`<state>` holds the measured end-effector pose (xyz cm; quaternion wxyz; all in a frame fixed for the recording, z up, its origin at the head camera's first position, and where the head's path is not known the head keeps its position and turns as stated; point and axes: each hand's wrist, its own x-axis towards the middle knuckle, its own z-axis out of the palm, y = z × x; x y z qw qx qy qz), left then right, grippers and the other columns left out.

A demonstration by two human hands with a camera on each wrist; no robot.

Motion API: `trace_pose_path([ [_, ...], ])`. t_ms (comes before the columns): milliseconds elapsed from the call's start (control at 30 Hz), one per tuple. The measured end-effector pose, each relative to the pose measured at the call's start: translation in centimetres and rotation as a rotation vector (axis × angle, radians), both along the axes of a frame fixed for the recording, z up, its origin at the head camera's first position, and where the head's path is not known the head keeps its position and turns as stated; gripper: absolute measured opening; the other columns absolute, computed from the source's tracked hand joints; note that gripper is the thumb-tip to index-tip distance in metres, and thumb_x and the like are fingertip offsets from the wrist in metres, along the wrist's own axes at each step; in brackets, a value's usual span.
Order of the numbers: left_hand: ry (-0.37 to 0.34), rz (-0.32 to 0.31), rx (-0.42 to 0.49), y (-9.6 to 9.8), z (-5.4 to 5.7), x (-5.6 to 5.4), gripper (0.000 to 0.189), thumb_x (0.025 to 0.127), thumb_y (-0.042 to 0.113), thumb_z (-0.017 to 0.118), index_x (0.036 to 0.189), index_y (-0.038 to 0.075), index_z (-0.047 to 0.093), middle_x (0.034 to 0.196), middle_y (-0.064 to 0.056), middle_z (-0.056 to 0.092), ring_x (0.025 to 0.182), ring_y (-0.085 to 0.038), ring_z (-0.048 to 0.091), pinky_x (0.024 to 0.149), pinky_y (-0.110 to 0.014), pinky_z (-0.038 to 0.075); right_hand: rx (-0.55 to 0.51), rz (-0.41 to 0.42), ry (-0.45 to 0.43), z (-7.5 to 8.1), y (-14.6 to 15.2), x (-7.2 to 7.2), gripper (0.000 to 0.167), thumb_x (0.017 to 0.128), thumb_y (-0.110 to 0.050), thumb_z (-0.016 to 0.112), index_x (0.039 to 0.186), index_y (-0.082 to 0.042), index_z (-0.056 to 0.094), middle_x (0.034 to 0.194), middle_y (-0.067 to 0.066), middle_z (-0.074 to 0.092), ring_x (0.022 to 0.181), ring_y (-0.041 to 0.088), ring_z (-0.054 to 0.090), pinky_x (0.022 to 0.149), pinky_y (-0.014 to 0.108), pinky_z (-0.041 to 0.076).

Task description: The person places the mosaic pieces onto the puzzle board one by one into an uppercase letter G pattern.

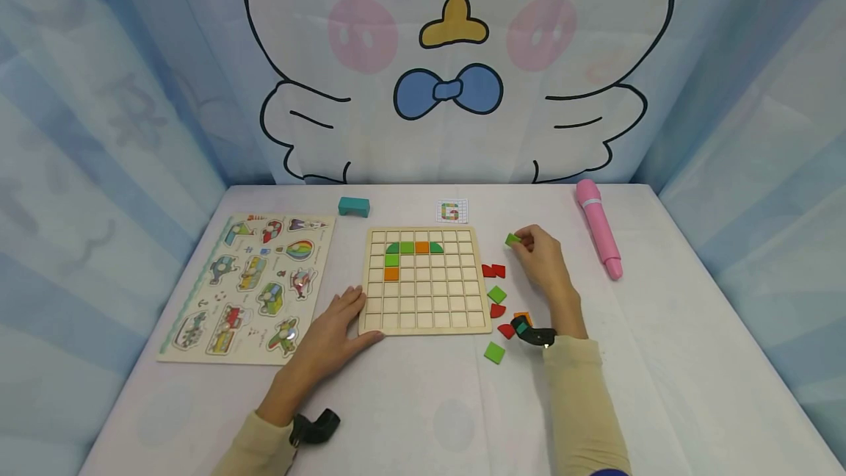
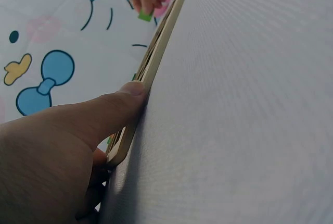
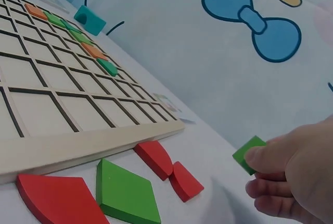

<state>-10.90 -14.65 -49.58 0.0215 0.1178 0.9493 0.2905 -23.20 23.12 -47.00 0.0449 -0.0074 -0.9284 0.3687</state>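
A wooden grid board (image 1: pixel 432 322) lies mid-table, with green and orange pieces set in its upper left cells. My left hand (image 1: pixel 338 336) rests at the board's front left corner. Its straight thumb touches the front edge, with the fingers along the left side. Between thumb and fingers, my right hand (image 1: pixel 543 259) pinches a green square tile (image 3: pixel 250 153), lifted off the table to the right of the board. Below that hand lie loose red pieces (image 1: pixel 498 311), green squares (image 1: pixel 494 352) and an orange piece (image 1: pixel 522 316), partly hidden by the wrist strap.
A small pattern card (image 1: pixel 452 211) lies behind the board. Left of it stands a teal bridge-shaped block (image 1: pixel 354 206). A picture puzzle board (image 1: pixel 247 285) covers the table's left side. A pink pen-shaped object (image 1: pixel 599 230) lies at the right. Printed curtains surround the table.
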Motion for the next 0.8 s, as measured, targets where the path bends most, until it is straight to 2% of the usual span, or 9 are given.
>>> trace_pose_path([
  [167,-0.004,0.001,-0.002,0.0,0.0,0.0,0.085,0.087,0.051,0.073,0.15,0.002,0.044,0.16,-0.014,0.038,0.152,-0.032,0.03,0.127,-0.049,0.025,0.0,0.013,0.009,0.4,-0.8,-0.1,0.028,0.101,-0.018,0.061,0.123,-0.001,0.059,0.108,0.017,0.064,0.097,0.029,0.058,0.09,0.039,0.055],
  [433,0.006,0.0,0.001,0.0,0.0,0.0,0.084,0.087,0.05,0.074,0.149,0.001,0.045,0.16,-0.014,0.039,0.152,-0.032,0.031,0.127,-0.049,0.025,0.015,0.059,0.05,1.4,-2.5,-0.1,0.025,0.1,-0.016,0.059,0.118,0.001,0.061,0.105,0.018,0.065,0.094,0.03,0.061,0.09,0.043,0.057],
  [633,0.008,0.001,-0.003,0.0,0.0,0.0,0.084,0.087,0.051,0.074,0.149,0.002,0.045,0.16,-0.013,0.039,0.152,-0.032,0.031,0.127,-0.049,0.025,0.037,0.091,0.049,2.0,-3.8,0.2,0.026,0.1,-0.017,0.057,0.119,0.001,0.062,0.105,0.017,0.065,0.094,0.029,0.061,0.091,0.042,0.058],
  [800,-0.004,0.003,-0.002,0.0,0.0,0.0,0.084,0.087,0.05,0.073,0.15,0.002,0.044,0.161,-0.013,0.038,0.152,-0.032,0.03,0.127,-0.049,0.025,0.055,0.131,0.062,2.5,-5.0,0.4,0.026,0.101,-0.018,0.056,0.118,0.001,0.062,0.102,0.016,0.065,0.091,0.027,0.061,0.086,0.04,0.058],
])
